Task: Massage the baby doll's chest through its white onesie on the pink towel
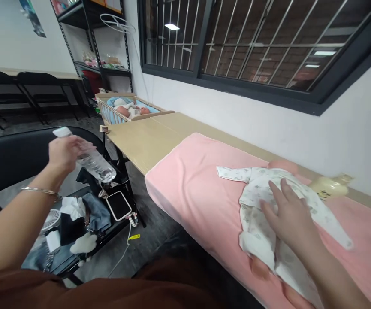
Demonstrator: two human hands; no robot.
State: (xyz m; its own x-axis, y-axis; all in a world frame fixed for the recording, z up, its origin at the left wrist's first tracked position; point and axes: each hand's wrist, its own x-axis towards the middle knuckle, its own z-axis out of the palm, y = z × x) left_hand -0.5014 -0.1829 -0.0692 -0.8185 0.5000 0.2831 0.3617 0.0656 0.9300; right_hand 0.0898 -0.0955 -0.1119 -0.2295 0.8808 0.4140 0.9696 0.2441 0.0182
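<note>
My left hand (64, 152) is wrapped round a clear plastic bottle (97, 165) with a white cap, tilted above the black chair. Over the chest of a clothed doll (256, 193), my right hand (288, 210) has its fingers spread and holds nothing; whether it touches the cloth cannot be told. The doll wears a white patterned outfit with long sleeves and lies on a pink blanket (198, 171). Its lower legs are bare. Beside its head, near the wall, is a blurred pale yellow container (330, 186) with dark markings.
A wooden table (140, 139) extends under the blanket towards a crib (124, 118) holding dolls. On the black chair (27, 150) at left lie a phone (119, 206), tissues (73, 207), a small fan (52, 219) and bags. A cable hangs to the floor.
</note>
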